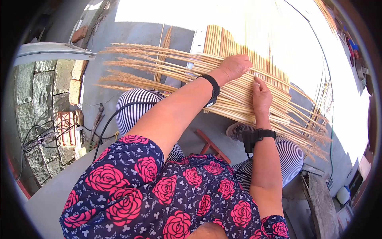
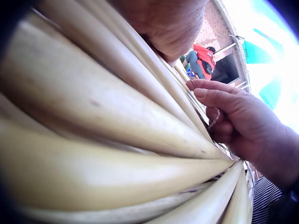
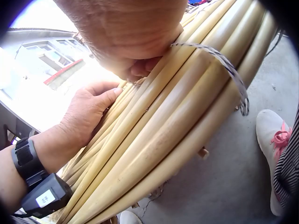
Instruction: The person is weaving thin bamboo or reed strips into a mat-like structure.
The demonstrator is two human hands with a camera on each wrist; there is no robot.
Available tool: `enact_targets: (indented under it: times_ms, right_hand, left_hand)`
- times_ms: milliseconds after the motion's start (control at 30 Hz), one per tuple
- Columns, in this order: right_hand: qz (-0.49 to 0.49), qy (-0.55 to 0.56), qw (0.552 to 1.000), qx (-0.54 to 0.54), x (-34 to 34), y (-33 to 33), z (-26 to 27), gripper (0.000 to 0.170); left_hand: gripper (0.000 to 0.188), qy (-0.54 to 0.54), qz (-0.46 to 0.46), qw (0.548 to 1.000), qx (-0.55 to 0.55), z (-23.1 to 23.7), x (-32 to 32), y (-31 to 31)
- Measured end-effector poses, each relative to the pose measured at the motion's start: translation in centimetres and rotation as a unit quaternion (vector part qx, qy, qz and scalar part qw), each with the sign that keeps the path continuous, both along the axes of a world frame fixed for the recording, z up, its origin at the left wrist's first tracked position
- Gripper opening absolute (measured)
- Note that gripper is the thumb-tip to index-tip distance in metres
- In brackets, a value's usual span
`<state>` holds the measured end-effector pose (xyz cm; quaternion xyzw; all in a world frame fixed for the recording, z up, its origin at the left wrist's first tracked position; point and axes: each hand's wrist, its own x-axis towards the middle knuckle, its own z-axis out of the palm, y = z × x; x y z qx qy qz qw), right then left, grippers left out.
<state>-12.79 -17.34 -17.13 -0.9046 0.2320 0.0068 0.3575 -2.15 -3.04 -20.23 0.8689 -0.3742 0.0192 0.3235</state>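
Observation:
Long pale reed stalks (image 1: 234, 93) with feathery tips lie in a layer across the person's lap. My left hand (image 1: 236, 67) is on their far side, and in the right wrist view the left hand (image 3: 84, 114) grips the stalks (image 3: 163, 116) with its thumb on top. My right hand (image 1: 262, 96) is close beside it, over the layer. The left wrist view shows the right hand (image 2: 250, 114) pinching a thin twine (image 2: 215, 117) between thumb and index finger, its other fingers curled. A black-and-white twine (image 3: 224, 60) loops across the stalks near the right hand.
Beyond the stalks a row of parallel reeds (image 1: 223, 40) extends into bright sunlight. A red metal piece (image 1: 213, 145) stands on the floor between the knees. Weathered wood (image 1: 320, 199) lies at lower right, and dark cables (image 1: 43, 137) hang at left. In the left wrist view a person in red (image 2: 204, 60) is in the background.

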Motion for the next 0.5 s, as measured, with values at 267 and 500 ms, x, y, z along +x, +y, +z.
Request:
enact_targets:
  times_ms: [267,500]
  right_hand:
    - [-0.005,0.01,1.0,-0.011,-0.07,0.12,0.03,0.023]
    - [-0.001,-0.01,1.0,-0.029,-0.1,0.01,-0.55,0.022]
  left_hand:
    - [0.007,0.004,0.018,0.999,-0.033,-0.27,-0.08,-0.25]
    - [0.005,0.002,0.017,0.997,-0.074,-0.33,-0.07,-0.27]
